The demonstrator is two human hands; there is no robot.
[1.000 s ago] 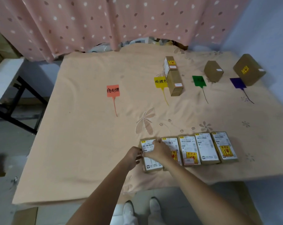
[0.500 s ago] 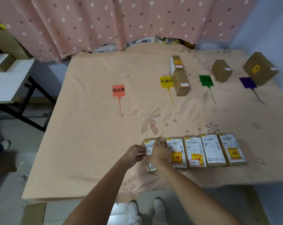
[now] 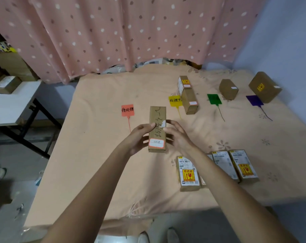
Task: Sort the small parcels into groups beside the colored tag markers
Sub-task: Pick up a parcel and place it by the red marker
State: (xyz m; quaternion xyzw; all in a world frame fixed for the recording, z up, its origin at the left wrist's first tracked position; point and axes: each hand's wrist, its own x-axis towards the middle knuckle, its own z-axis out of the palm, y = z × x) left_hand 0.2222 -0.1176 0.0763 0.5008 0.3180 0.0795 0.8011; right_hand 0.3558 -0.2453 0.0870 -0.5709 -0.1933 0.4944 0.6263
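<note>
Held parcel (image 3: 157, 128) sits centre frame, raised off the cloth, long axis running near-to-far up the picture, plain brown face up with scrawled handwriting and a red-bordered sticker at its near end. Left hand (image 3: 137, 138) grips its left edge, right hand (image 3: 177, 135) its right edge, fingers curled round both sides. Red tag (image 3: 127, 110) lies just up-left of the parcel, closer to the left hand; sticker text looks like it matches the tag's writing but too blurred to be sure, so likely drop spot is beside it. Yellow tag (image 3: 174, 100), green tag (image 3: 214, 99), purple tag (image 3: 254, 100) run rightward, each with boxes beside it. Unsorted parcels (image 3: 189, 172) lower right. Surface is a bench under a peach cloth (image 3: 89, 155), soft and wrinkled; dotted pink curtain (image 3: 113, 32) behind, side table (image 3: 8, 104) at left
</note>
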